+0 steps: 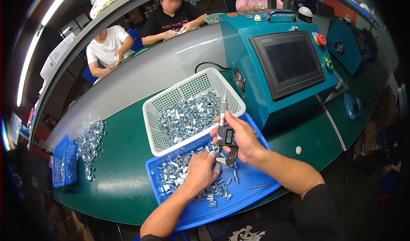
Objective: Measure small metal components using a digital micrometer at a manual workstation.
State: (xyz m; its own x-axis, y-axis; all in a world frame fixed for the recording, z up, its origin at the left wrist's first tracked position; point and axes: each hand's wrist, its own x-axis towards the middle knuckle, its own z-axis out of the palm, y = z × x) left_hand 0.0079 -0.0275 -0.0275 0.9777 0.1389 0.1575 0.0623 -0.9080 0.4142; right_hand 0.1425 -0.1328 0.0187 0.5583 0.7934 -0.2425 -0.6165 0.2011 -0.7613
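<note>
My right hand (244, 139) is closed round a digital micrometer (225, 135), its silver thimble pointing up and away and its small screen facing me. At the micrometer's lower end, my left hand (200, 171) has its fingers drawn together, with pale finger cots on two of them. Whatever lies between those fingertips is hidden. Both hands are over a blue tray (252, 189) holding many small shiny metal sleeves (171, 172). A thin metal rod (257, 186) rests in the tray's right part.
Behind the tray stands a white perforated basket (150, 128) full of similar parts. Left are a loose heap (89, 145) and a blue basket (65, 162). A teal machine (260, 100) with a dark screen (292, 61) rises at right. Several people sit across the table (124, 189).
</note>
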